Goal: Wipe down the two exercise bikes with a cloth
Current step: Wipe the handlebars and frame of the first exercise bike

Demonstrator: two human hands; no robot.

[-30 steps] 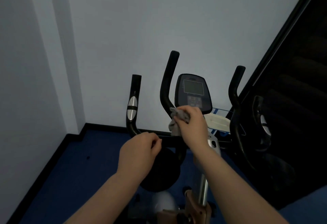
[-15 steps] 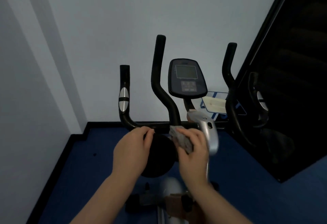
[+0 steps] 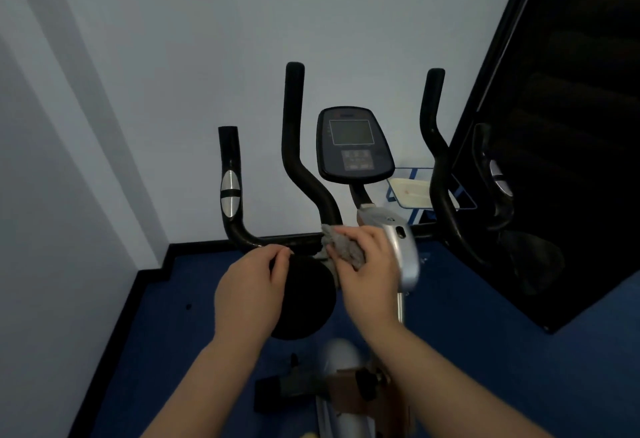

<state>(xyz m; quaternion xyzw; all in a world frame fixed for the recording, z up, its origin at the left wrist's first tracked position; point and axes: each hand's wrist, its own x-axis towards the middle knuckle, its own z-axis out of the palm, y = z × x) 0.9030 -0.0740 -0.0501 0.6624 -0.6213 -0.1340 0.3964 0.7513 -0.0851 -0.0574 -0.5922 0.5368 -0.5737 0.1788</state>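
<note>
Head view looks down on an exercise bike (image 3: 349,153) in a corner with a blue floor (image 3: 173,333). Right hand (image 3: 367,275) has its fingers clenched round a grey cloth (image 3: 343,245) (crumpled), pressed to the black handlebar (image 3: 277,240) beside the silver stem (image 3: 401,247). Left hand (image 3: 249,285) grips the crossbar just left of it, fingers curled over.

One exercise bike (image 3: 349,160), one cloth (image 3: 343,247), two hands (image 3: 249,292).
</note>
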